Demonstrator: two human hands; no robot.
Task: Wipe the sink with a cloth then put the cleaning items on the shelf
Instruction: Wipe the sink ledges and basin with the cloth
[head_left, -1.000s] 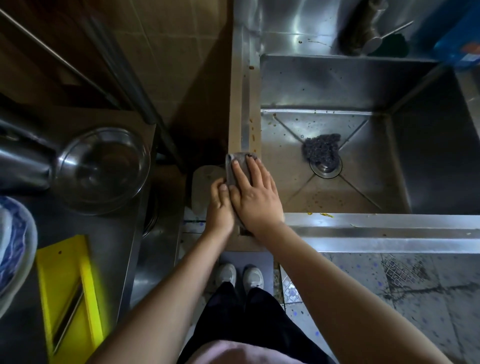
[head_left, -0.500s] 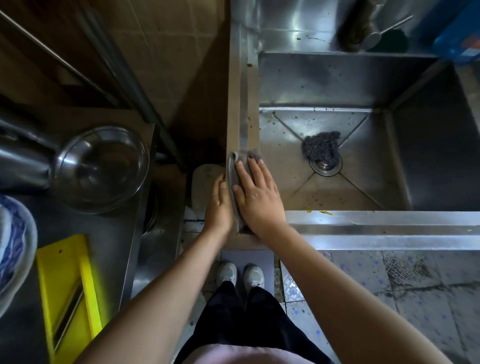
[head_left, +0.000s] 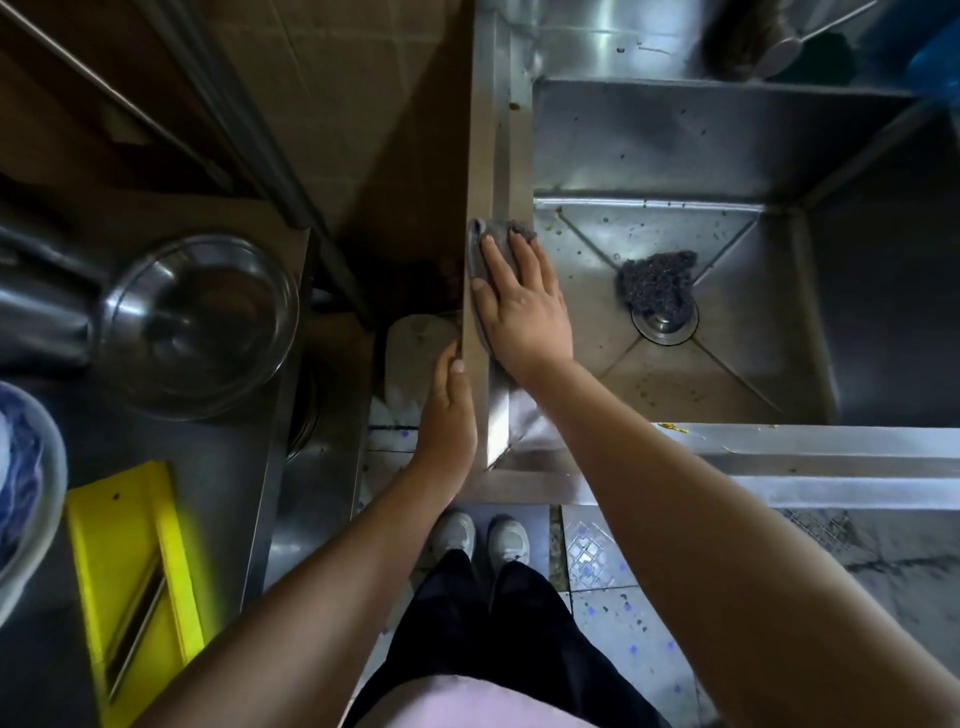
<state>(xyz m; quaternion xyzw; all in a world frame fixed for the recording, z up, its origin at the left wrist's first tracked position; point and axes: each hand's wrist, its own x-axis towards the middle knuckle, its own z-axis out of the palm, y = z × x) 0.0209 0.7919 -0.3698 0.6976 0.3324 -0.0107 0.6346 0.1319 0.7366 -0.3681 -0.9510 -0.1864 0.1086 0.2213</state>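
Head view, straight down over the steel sink (head_left: 675, 135). Presses a grey cloth (head_left: 474, 249) flat onto the left rim (head_left: 500, 156) with the right hand (head_left: 524, 312), fingers straight and spread over the fabric, not curled round it. Has slid that cloth well along the rim, away from the body, within the last second: from beside the front corner to about level with the basin's back wall. Has parted the hands in doing so, leaving the left hand (head_left: 448, 415) near the front corner, against the sink's outer wall with the thumb on the top edge. Appears to keep those fingers straight along the wall and holding nothing, though with the tips lost in shadow.

Points to wiping under way but early, with only one strip of rim covered so far. Leaves the basin floor (head_left: 587, 312) speckled with food bits, a yellow scrap (head_left: 672, 427) on the front rim (head_left: 779, 441), and a dark steel-wool scourer (head_left: 655, 283) sitting over the drain (head_left: 665, 332). Calls next, probably, for carrying this stroke to the rim's far end, then working down into the basin. Needs the scourer lifted out ahead of any full wipe of the floor. Shows no shelf plainly, so puts the put-away step well off yet. Off to the left, well apart from the sink: a steel bowl (head_left: 200, 322) and a yellow slicer (head_left: 135, 587).
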